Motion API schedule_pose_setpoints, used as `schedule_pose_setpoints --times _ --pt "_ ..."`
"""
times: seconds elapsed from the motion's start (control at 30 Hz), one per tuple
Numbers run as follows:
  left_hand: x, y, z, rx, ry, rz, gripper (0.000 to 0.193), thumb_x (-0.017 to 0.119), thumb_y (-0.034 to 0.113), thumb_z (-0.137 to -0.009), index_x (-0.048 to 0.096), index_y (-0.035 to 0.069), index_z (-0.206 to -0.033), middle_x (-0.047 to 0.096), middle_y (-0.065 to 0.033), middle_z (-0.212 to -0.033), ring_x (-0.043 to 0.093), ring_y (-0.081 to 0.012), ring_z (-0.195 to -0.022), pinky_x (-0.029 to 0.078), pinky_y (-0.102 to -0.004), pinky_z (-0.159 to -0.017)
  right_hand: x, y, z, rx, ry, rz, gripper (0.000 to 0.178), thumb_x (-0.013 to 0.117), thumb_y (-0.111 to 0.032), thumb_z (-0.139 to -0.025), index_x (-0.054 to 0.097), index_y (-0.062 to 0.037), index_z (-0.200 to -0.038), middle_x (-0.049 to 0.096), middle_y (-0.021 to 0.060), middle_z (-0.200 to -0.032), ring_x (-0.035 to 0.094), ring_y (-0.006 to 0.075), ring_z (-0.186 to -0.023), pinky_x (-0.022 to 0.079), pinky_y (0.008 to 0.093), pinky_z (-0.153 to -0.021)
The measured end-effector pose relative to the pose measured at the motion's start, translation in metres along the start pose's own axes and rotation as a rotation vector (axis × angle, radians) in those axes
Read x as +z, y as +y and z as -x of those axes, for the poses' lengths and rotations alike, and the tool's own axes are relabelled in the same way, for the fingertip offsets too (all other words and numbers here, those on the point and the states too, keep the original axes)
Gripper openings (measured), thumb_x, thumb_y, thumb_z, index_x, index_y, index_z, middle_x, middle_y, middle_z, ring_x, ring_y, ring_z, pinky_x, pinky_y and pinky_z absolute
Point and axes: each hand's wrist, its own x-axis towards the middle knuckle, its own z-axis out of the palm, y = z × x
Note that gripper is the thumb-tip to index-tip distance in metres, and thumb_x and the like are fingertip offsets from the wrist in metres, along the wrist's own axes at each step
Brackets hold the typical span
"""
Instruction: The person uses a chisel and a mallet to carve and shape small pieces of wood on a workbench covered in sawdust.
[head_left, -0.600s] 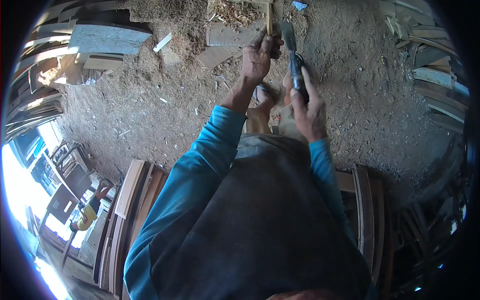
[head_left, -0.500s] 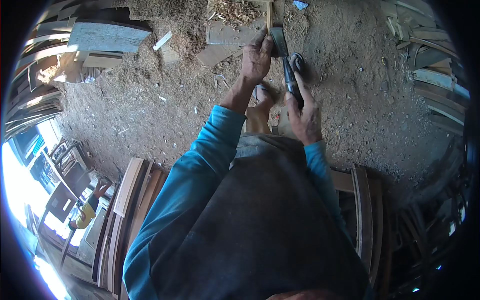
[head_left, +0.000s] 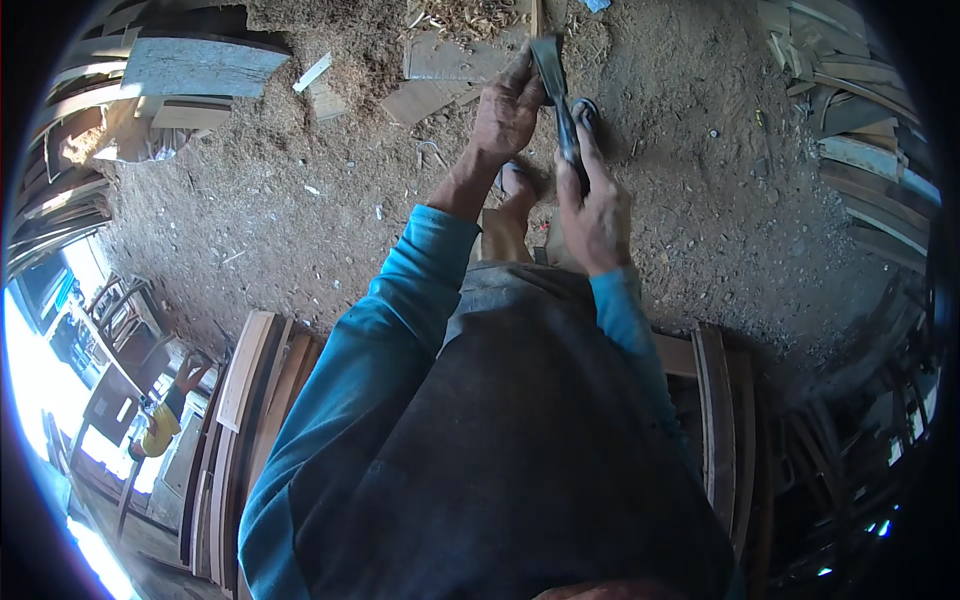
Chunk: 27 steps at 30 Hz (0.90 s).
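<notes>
My left hand (head_left: 506, 118) is closed round a narrow strip of pale wood (head_left: 537, 18), whose upper part runs out of the top of the view. My right hand (head_left: 598, 215) grips the dark handle of a broad-bladed metal hand tool (head_left: 548, 65); its exact kind is unclear. The tool's flat blade lies against or right beside the strip, just past my left fingers. Beyond my left hand, a flat wooden board (head_left: 440, 62) bears a heap of curled wood shavings (head_left: 465, 18). The strip's lower end is hidden by my left hand.
My sandalled feet (head_left: 514, 178) stand on dusty ground strewn with shavings and chips. Stacked planks lie at the far left (head_left: 200, 68) and far right (head_left: 860, 155). More boards stand close on my left (head_left: 245, 375) and right (head_left: 712, 420). A person in yellow (head_left: 157, 432) is off left.
The tool and my right hand have moved up and left, bringing the blade against or close to the wood strip. My left hand keeps its grip. The whole view has shifted slightly.
</notes>
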Motion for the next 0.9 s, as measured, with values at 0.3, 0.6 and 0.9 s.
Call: schedule_pose_setpoints --times 0.3,0.6,0.9 --pt "0.0 -0.001 0.002 -0.042 0.035 -0.033 0.054 0.053 0.015 -0.108 0.037 0.003 -0.158 0.066 -0.0091 -0.129 0.064 -0.014 -0.108 0.056 -0.0331 -0.093 0.001 -0.009 -0.001 -0.005 0.02 0.054 0.049 0.054 -0.025 -0.102 0.052 0.0 -0.144 0.062 0.0286 -0.134 0.06 0.0457 -0.124 0.05 0.0478 -0.103" --pt "0.009 -0.005 0.002 -0.016 0.153 -0.014 0.051 0.054 0.01 -0.104 0.046 0.001 -0.153 0.07 -0.0102 -0.126 0.063 -0.0116 -0.105 0.052 -0.0299 -0.094 0.009 -0.008 -0.03 -0.04 0.081 0.094 0.053 0.052 -0.035 -0.103 0.051 -0.0037 -0.145 0.069 0.0289 -0.117 0.069 0.0468 -0.103 0.056 0.0504 -0.091" --pt "0.001 0.001 -0.003 -0.019 0.008 0.26 0.049 0.053 0.019 -0.109 0.043 0.003 -0.153 0.07 -0.0071 -0.116 0.068 -0.0135 -0.095 0.058 -0.0302 -0.085 0.0 0.008 -0.023 -0.017 0.128 -0.177 0.052 0.055 -0.031 -0.101 0.053 -0.0044 -0.146 0.067 0.0296 -0.124 0.068 0.043 -0.111 0.054 0.0458 -0.095"
